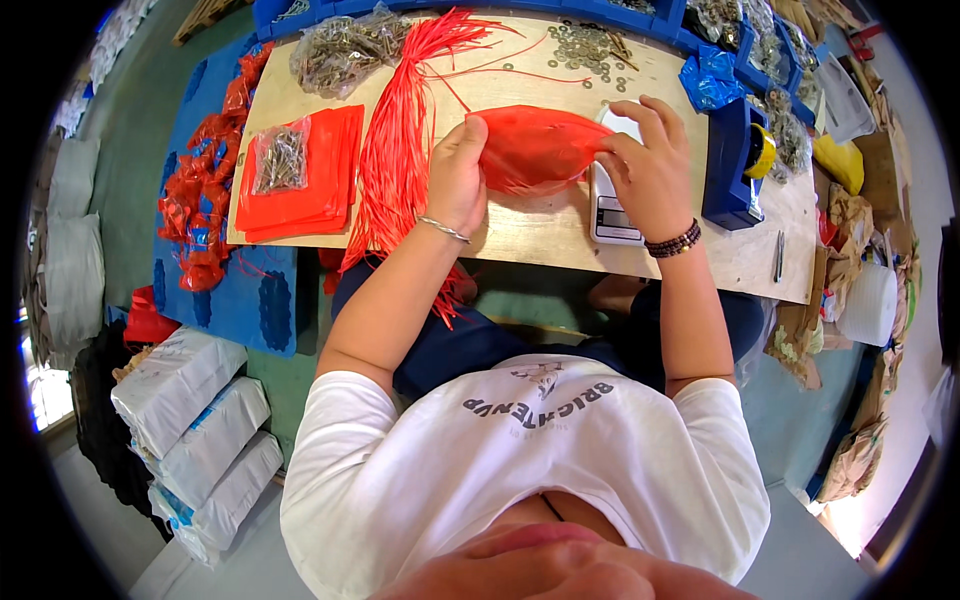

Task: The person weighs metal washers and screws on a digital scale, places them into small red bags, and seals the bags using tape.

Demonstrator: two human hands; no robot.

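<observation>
A red plastic bag [535, 150] is held stretched sideways above the wooden worktable [755, 270]. My left hand [458, 175] is closed on its left end, thumb on top. My right hand [650, 170] grips the right end with bent fingers, over a white digital scale [613, 220] that is partly hidden. Left of my left hand lies a long bundle of thin red ties [385, 180]; beyond it, a clear bag of metal fasteners [283, 160] rests on a stack of flat red bags [310, 210].
Loose washers [585, 55] and a bag of bolts [340, 55] lie at the back. A blue tape dispenser [730, 170] and pen [779, 255] are on the right. Filled red bags [200, 200] lie on a blue pallet at left, with stacked white packages [185, 390] nearby.
</observation>
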